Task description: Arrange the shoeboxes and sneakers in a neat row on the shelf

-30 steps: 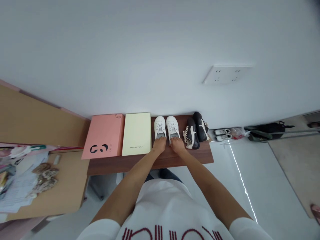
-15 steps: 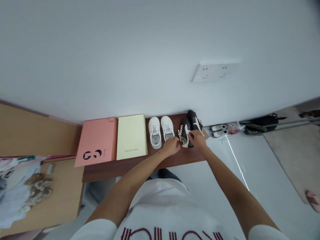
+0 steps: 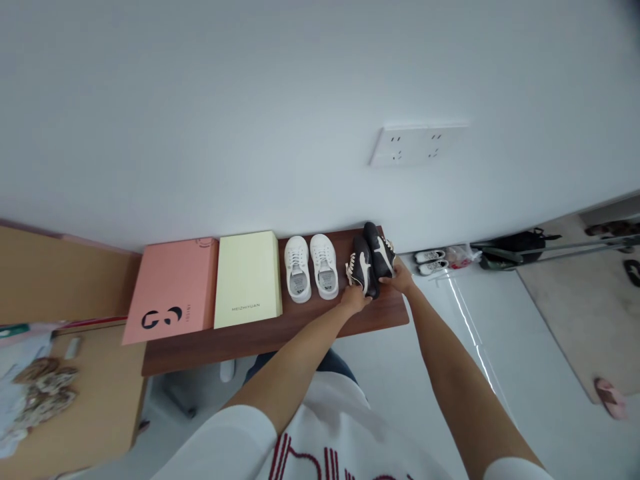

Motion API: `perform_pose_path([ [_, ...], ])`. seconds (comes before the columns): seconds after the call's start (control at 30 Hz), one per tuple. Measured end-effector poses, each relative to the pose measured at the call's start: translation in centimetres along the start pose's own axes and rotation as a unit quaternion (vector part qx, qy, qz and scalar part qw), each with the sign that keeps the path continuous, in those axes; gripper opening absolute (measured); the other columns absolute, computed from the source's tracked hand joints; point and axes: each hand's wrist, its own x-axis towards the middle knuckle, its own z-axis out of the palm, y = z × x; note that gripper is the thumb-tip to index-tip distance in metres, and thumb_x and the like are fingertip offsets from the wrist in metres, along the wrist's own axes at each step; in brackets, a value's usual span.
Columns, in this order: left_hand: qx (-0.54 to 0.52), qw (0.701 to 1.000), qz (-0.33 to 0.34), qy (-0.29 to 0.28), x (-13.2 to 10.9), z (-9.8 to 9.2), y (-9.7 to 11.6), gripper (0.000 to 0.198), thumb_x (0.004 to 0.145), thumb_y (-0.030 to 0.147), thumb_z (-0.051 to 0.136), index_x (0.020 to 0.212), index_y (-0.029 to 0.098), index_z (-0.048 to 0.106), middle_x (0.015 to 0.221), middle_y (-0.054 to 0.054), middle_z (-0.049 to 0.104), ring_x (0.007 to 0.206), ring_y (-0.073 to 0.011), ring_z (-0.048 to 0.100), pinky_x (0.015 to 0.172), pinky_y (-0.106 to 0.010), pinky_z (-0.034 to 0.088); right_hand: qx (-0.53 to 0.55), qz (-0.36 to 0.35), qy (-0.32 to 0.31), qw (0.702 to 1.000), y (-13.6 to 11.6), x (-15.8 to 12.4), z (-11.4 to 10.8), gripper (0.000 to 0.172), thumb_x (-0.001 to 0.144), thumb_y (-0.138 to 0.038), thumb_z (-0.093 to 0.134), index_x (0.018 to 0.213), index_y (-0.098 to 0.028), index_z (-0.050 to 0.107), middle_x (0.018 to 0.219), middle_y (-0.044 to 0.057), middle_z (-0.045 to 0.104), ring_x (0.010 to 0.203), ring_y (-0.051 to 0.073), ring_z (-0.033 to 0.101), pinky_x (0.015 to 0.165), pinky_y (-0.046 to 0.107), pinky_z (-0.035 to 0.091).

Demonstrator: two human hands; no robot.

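Both hands are now meeting at the dark pair: the right hand (image 3: pixel 399 279) is shifting from the inner dark shoe (image 3: pixel 361 265) to the outer dark shoe (image 3: pixel 380 249), while the left hand (image 3: pixel 356 299) is taking the inner one. Each is pinching a heel, as far as the small view is showing. The pair is lying just right of the frame's centre, touching and slanted. Both are looking light and flexible, their smooth sides perhaps slippery; the firmer heels are offering good hold. They are resting on a dark wooden bench (image 3: pixel 373 319), beside white shoes (image 3: pixel 324 257). Pale wall (image 3: pixel 280 127) is filling the upper frame; glossy floor (image 3: pixel 385 387) is spreading lower right.
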Motion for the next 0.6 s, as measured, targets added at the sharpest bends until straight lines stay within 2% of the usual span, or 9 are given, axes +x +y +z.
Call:
perform_pose_path([
  [0.13, 0.000, 0.999, 0.030, 0.014, 0.1, -1.5, 0.4, 0.033, 0.092, 0.044, 0.060, 0.108, 0.016, 0.067, 0.114, -0.013, 0.072, 0.110, -0.0260, 0.068, 0.090, -0.031, 0.051, -0.057, -0.028, -0.028, 0.998, -0.8, 0.3, -1.1, 0.040, 0.072, -0.039, 0.078, 0.102, -0.016, 0.065, 0.092, 0.007, 0.072, 0.091, 0.026, 0.067, 0.080, 0.034, 0.050],
  [0.27, 0.054, 0.993, 0.089, 0.056, -0.4, -3.8, 1.4, 0.033, 0.095, 0.044, 0.055, 0.114, 0.019, 0.064, 0.112, -0.011, 0.072, 0.110, -0.0265, 0.067, 0.092, -0.034, 0.051, -0.199, -0.056, -0.025, 0.978, -1.2, 0.1, -2.5, 0.039, 0.079, -0.046, 0.074, 0.105, -0.019, 0.064, 0.091, 0.008, 0.072, 0.091, 0.028, 0.067, 0.076, 0.032, 0.046],
  [0.37, 0.116, 0.985, 0.120, 0.053, -0.5, -5.2, 2.6, 0.033, 0.096, 0.040, 0.053, 0.117, 0.017, 0.062, 0.110, -0.014, 0.072, 0.109, -0.0280, 0.067, 0.095, -0.038, 0.050, -0.300, -0.085, -0.019, 0.950, -1.4, -0.5, -3.2, 0.039, 0.081, -0.050, 0.071, 0.107, -0.022, 0.062, 0.094, 0.009, 0.072, 0.095, 0.029, 0.067, 0.078, 0.032, 0.044],
  [0.5, 0.160, 0.978, 0.125, 0.054, -0.1, -5.7, 4.2, 0.032, 0.095, 0.033, 0.056, 0.118, 0.011, 0.061, 0.107, -0.018, 0.071, 0.107, -0.0293, 0.068, 0.096, -0.041, 0.050, -0.382, -0.144, -0.030, 0.912, -2.0, -1.2, -3.2, 0.032, 0.084, -0.043, 0.069, 0.105, -0.019, 0.061, 0.097, 0.011, 0.073, 0.097, 0.029, 0.067, 0.085, 0.034, 0.041],
  [0.6, 0.164, 0.979, 0.106, 0.059, 0.4, -5.4, 5.0, 0.029, 0.096, 0.023, 0.054, 0.119, 0.008, 0.061, 0.108, -0.020, 0.070, 0.107, -0.0285, 0.068, 0.097, -0.042, 0.049, -0.405, -0.152, -0.036, 0.901, -2.6, -1.3, -2.6, 0.029, 0.086, -0.039, 0.068, 0.103, -0.017, 0.060, 0.102, 0.014, 0.073, 0.096, 0.028, 0.067, 0.086, 0.034, 0.040],
])
